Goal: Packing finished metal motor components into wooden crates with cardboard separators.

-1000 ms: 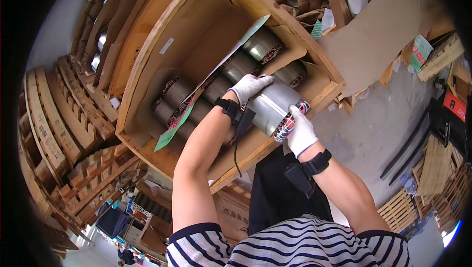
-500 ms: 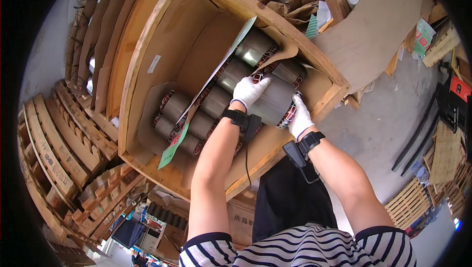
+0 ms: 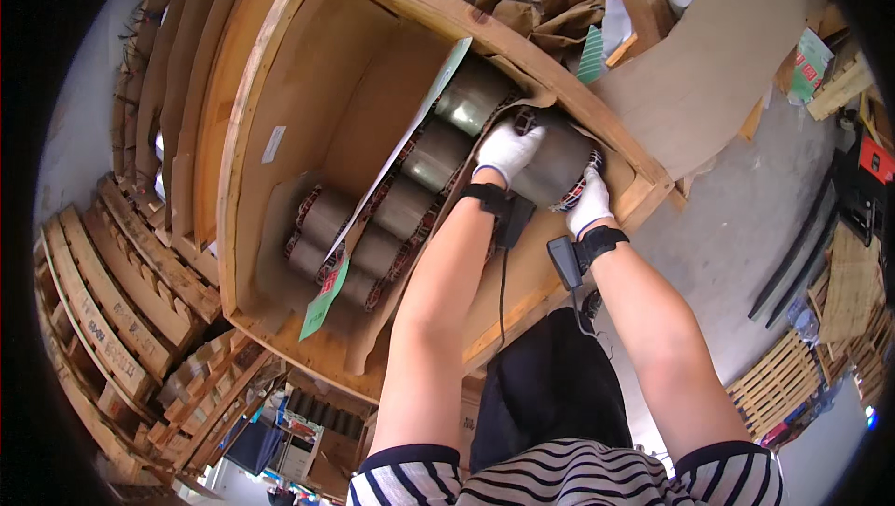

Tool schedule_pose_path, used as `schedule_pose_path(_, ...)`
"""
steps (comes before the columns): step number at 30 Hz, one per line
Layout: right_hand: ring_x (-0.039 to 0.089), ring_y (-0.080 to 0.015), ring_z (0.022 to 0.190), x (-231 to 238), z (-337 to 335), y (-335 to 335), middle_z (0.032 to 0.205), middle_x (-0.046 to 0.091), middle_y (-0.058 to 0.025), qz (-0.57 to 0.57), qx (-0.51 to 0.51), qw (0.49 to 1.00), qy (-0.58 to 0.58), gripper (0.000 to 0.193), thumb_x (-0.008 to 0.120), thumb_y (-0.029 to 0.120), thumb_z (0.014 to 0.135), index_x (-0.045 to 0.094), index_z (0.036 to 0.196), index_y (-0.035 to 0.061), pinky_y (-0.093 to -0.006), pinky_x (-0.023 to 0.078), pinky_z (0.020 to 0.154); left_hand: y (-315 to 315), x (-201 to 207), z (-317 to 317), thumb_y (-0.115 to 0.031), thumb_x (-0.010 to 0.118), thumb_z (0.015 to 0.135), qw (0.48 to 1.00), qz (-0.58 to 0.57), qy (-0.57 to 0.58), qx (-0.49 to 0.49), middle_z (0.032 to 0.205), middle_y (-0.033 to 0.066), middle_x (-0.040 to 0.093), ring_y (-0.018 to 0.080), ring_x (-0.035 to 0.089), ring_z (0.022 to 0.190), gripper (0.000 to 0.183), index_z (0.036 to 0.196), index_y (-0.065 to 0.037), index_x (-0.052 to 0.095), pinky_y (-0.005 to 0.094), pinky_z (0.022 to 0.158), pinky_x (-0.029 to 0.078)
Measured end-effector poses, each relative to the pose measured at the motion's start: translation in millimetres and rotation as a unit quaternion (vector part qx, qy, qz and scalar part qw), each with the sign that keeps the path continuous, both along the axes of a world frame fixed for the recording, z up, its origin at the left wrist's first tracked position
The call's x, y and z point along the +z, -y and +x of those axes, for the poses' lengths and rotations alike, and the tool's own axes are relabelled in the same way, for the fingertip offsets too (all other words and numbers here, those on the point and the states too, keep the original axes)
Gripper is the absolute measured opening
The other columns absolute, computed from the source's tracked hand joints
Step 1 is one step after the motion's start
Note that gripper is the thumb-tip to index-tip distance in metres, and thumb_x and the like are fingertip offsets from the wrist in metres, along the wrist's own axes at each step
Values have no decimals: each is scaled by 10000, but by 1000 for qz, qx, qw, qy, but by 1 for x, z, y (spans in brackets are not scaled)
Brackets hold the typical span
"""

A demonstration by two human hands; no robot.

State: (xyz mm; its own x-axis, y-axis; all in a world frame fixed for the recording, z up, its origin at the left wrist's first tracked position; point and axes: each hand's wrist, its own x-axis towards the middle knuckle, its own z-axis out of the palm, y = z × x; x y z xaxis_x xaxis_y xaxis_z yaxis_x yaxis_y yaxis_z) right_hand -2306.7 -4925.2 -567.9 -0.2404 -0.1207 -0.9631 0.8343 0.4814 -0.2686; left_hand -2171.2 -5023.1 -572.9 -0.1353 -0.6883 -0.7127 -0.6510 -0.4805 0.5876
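Both my white-gloved hands grip one motor stator [image 3: 557, 159], a grey metal cylinder with laced, dark red windings at its ends. My left hand [image 3: 510, 149] is closed on its left end, with the fingers partly hidden at the windings. At the other end, my right hand [image 3: 590, 203] holds the rim. The stator is in the right part of a wooden crate [image 3: 244, 133] lined with cardboard. To its left lie rows of similar stators [image 3: 436, 154], separated by a cardboard divider [image 3: 410, 294]. Whether it touches anything beneath is hidden.
An upright white-and-green sheet [image 3: 323, 306] stands between the stator rows. Stacked wooden pallets [image 3: 107, 320] are left of the crate. Crumpled brown paper [image 3: 550, 3] and a large cardboard sheet [image 3: 713, 68] lie beyond it. Grey floor [image 3: 718, 226] stretches to the right.
Both hands have carried the stator to the right and away from me, toward the crate's far right side. The grip stays on both ends. The view has shifted slightly.
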Motion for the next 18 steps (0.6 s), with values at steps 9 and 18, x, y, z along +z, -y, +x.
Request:
schedule_pose_path(9,527,-267,1066,30,-2,-4,1208,512,-193,67,420,849,-315,492,606,205,820,455,1209,-55,-316,428,896,11,21,-49,-428,578,787,995,2,101,13,1020,248,605,380,575,980,506,1031,15,599,415,857,455)
schedule_pose_path(18,234,-368,1321,66,-3,10,1438,204,-216,24,834,357,-419,685,538,218,818,215,1408,90,-463,243,1056,-78,41,-42,-248,504,804,973,-134,48,180,1279,337,370,450,499,1056,592,1308,17,340,447,894,437)
